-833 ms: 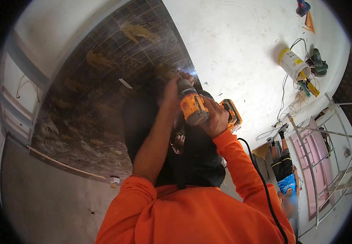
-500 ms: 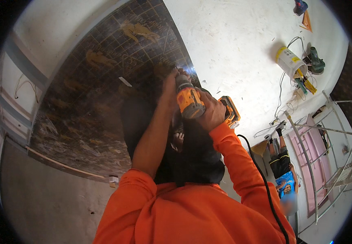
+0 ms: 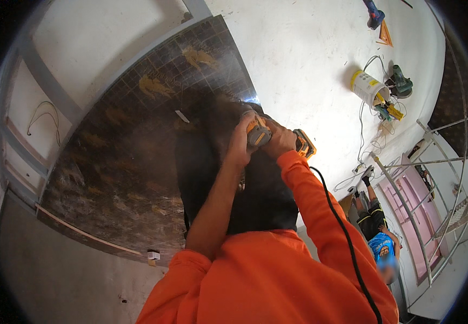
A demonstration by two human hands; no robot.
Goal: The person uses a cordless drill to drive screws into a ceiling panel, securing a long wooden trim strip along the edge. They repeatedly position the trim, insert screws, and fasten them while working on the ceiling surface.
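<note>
Past the right edge of the dark board (image 3: 120, 146), there is room to pass over the white floor (image 3: 299, 54), up to the bucket (image 3: 365, 86). The bucket, the green tool (image 3: 401, 81) and loose wires (image 3: 361, 127) get in the way there. The left hand (image 3: 241, 139), right hand (image 3: 281, 138), drill (image 3: 259, 133) and legs (image 3: 269, 189) crowd the right edge. Toward the board's top corner, there is room above a white strip (image 3: 181, 116).

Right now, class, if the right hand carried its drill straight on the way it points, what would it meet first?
Probably the left hand, just across the drill from the right hand, though their depths are hard to judge.
</note>
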